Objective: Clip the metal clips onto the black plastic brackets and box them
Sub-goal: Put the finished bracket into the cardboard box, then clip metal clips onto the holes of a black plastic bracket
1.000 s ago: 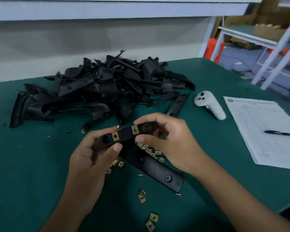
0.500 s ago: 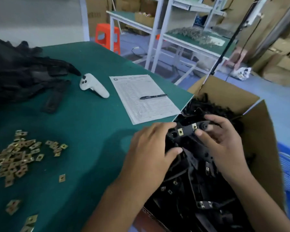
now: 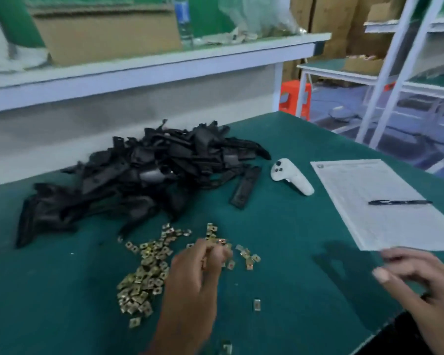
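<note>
Head view: a scatter of brass-coloured metal clips (image 3: 144, 272) is spread on the green counter (image 3: 280, 252), just in front of a heap of black plastic brackets (image 3: 139, 180). One bracket (image 3: 245, 188) is set apart at the heap's right edge. The left hand (image 3: 194, 275) is lowered over the clips, its fingers (image 3: 217, 252) curled together at them; whether a clip is pinched cannot be told through blur. The right hand (image 3: 420, 283) is held above the counter's right edge with fingers spread, holding nothing. Further right, a white controller (image 3: 291, 176) and a printed sheet (image 3: 377, 201) with a pen (image 3: 400, 202) are seen.
</note>
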Available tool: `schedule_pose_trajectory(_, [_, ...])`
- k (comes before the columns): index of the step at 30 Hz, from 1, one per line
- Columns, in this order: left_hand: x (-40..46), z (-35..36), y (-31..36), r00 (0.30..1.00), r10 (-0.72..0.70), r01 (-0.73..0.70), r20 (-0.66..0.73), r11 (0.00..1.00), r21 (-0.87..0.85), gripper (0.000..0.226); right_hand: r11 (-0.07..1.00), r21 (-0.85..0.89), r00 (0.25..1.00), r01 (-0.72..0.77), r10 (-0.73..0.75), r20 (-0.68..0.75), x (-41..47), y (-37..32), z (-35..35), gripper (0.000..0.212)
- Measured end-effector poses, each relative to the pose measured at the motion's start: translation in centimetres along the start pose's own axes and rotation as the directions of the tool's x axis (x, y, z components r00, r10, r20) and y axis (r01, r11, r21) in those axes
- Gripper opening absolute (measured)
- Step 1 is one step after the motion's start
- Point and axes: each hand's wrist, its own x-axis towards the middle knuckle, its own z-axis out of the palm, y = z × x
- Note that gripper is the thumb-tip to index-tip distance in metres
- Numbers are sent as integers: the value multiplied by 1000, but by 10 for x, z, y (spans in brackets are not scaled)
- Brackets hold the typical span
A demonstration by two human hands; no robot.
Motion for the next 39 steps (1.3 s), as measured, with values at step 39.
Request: schedule_pose_trajectory(39, [20,-83,-92,609,-241,3,-756,953,-302,33,653,658,656,-376,-315,686,69,-163,226,40])
